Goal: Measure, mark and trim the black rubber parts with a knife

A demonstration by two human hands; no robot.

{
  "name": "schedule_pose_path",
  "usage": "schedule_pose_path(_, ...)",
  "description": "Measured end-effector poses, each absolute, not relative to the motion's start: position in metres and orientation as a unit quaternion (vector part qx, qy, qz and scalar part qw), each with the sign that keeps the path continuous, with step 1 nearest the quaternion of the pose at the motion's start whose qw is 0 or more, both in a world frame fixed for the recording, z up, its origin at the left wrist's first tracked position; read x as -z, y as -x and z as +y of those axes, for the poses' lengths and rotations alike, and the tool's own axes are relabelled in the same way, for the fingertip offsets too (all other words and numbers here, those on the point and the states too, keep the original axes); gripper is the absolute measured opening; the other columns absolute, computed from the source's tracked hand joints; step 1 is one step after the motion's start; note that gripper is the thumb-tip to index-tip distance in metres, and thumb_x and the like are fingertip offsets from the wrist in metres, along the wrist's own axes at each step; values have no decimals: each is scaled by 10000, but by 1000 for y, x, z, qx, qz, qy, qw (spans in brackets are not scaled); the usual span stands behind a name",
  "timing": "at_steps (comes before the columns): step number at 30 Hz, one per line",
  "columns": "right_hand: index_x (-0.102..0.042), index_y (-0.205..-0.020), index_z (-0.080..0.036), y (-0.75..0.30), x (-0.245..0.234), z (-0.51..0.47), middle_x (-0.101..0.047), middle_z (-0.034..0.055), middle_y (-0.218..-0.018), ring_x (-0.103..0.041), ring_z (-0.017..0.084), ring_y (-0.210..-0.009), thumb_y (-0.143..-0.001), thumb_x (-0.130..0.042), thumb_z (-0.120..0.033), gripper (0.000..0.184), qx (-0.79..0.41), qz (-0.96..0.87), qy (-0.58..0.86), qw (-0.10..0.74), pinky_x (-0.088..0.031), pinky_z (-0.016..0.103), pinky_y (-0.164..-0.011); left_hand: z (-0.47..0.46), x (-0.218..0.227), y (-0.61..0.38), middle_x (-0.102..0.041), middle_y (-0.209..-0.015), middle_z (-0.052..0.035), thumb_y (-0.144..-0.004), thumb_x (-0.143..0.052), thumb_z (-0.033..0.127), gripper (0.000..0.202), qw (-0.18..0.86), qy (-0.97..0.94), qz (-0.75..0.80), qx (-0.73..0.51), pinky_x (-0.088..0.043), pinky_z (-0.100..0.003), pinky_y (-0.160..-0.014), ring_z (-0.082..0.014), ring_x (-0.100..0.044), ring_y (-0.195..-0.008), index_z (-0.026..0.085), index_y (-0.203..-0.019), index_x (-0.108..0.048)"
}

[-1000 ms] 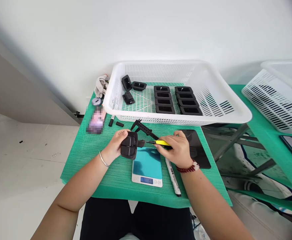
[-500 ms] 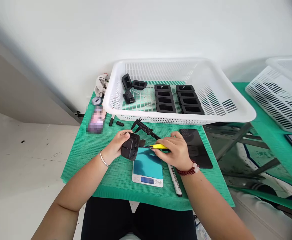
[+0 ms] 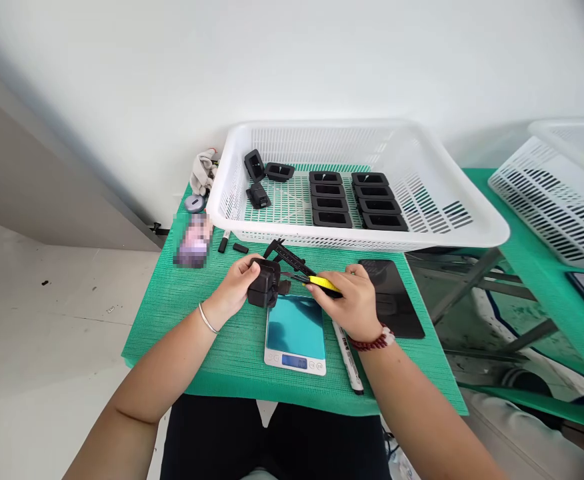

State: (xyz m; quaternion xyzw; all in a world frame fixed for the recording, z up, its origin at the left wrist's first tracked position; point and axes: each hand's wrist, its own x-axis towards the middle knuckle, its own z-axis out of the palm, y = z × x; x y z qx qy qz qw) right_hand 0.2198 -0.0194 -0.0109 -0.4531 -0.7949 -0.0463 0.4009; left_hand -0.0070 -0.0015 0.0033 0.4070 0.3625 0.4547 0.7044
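Observation:
My left hand (image 3: 236, 283) grips a black molded part (image 3: 261, 288) above the left edge of a digital scale (image 3: 295, 327). A smaller dark piece sticks out at the part's right side; whether it is joined on, I cannot tell. My right hand (image 3: 349, 297) is closed around a yellow-and-black utility knife (image 3: 325, 285). Its thin blade points left and lies close to the part; contact is not clear. Beneath and behind the knife lies a black caliper (image 3: 292, 257). A white marker pen (image 3: 348, 360) rests below my right hand.
Behind, a white plastic basket (image 3: 362, 239) holds several black molded parts (image 3: 332, 219). A black tablet-like slab (image 3: 397, 300) lies right of my right hand. At left are a phone (image 3: 193, 241), a round grey case (image 3: 195, 203) and gloves (image 3: 203, 170). Another basket (image 3: 552, 200) stands at right.
The black part has turned and risen slightly in my left hand. The knife's blade has tilted, its tip now higher and nearer the part's upper right side.

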Motion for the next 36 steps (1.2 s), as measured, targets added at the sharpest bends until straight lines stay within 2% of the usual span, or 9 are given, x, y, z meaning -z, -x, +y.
schedule_pose_path(6,-623,-800,-183,-219,11,-19,-707,-2,-655,-553,115,-505,-827,-666,-324,150,58,-792,461,395,-356,339,-661,-3,-2,6,-547,-678,1,-612,-692,674,550,710,-419,353,-443,-460,-225,-485,-112,-553,-562,162,-770,-566)
schedule_pose_path(17,-636,-786,-196,-221,11,-19,-717,15,-674,-592,136,-554,-840,-634,-363,175,51,-791,476,382,-352,344,-696,-3,-2,7,-543,-617,3,-590,-654,735,608,720,-405,362,-432,-432,-238,-406,-119,-532,-478,155,-742,-555)
schedule_pose_path(21,-628,-768,-193,-221,9,-20,-692,8,-626,-567,124,-520,-836,-633,-383,201,25,-825,417,381,-353,344,-683,0,-2,6,-556,-624,1,-575,-673,727,605,725,-332,379,-469,-420,-226,-438,-112,-530,-510,160,-769,-590)
schedule_pose_path(27,-629,-790,-192,-218,11,-21,-698,6,-634,-579,121,-529,-847,-620,-412,227,6,-856,384,345,-348,335,-681,6,-1,7,-587,-639,-11,-710,-548,735,561,750,-178,382,-510,-449,-248,-513,-126,-562,-569,180,-762,-598)
schedule_pose_path(33,-633,-801,-180,-221,11,-19,-706,17,-645,-593,129,-538,-842,-647,-356,182,79,-819,427,374,-353,342,-701,3,3,5,-579,-614,-4,-702,-561,732,554,769,-187,381,-477,-467,-248,-524,-129,-576,-582,182,-761,-602)
schedule_pose_path(36,-632,-800,-177,-220,10,-20,-700,13,-640,-591,126,-539,-829,-660,-359,186,65,-834,399,375,-345,341,-698,2,1,5,-595,-635,-12,-712,-547,734,562,768,-170,382,-484,-470,-243,-530,-120,-569,-573,179,-775,-605)
